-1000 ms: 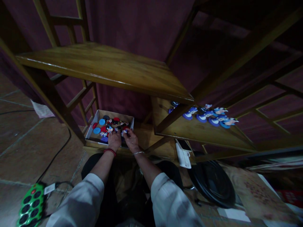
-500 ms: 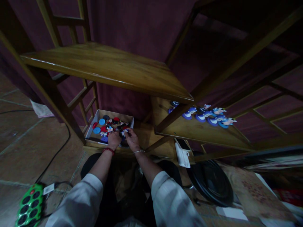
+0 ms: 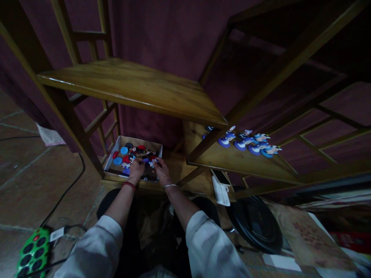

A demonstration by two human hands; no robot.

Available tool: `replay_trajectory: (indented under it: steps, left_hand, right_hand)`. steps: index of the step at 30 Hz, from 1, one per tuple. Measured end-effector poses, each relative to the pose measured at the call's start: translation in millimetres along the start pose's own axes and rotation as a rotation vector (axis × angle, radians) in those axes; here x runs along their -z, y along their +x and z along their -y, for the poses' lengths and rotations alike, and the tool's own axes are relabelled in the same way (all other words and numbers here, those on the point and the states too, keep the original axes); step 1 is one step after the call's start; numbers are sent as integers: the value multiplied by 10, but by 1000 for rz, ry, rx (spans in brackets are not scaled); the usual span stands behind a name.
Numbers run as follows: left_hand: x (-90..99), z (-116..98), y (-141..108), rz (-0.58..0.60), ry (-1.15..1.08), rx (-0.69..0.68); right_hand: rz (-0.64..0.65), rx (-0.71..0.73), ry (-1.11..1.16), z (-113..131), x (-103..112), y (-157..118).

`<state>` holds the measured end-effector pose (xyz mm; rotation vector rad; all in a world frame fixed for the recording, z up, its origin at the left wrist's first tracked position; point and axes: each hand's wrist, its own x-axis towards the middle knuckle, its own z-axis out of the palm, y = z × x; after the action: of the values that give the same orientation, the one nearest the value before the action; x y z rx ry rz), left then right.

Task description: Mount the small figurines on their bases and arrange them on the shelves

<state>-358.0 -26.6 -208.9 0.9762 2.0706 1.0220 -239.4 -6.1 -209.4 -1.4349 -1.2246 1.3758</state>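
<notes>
Both hands are over a shallow cardboard box on the low shelf. My right hand pinches a small white-and-blue figurine at the box's right side. The fingers of my left hand are closed at the edge of a purple round base, just left of the figurine. Whether the base touches the figurine is too small to make out. Around them in the box lie more figurines, a blue disc and a red disc.
Several figurines on purple and blue bases stand on the shelf to the right. A wooden shelf board overhangs the box. A phone lies beside a white object. On the floor is a green power strip with cables.
My hands have drawn slightly apart, and the purple base now shows between them. The view has shifted a little, moving the right-hand figurines leftward in the picture.
</notes>
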Motion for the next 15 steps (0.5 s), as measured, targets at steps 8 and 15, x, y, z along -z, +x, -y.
replay_trajectory:
  steps: [8,15]
  left_hand:
    - [82,-31,-213,138,-748,106]
    - [192,-111,-454,200,-942,97]
  right_hand:
    - [18,-17,105,150,52,-127]
    - [29,43,149,217,94,-261]
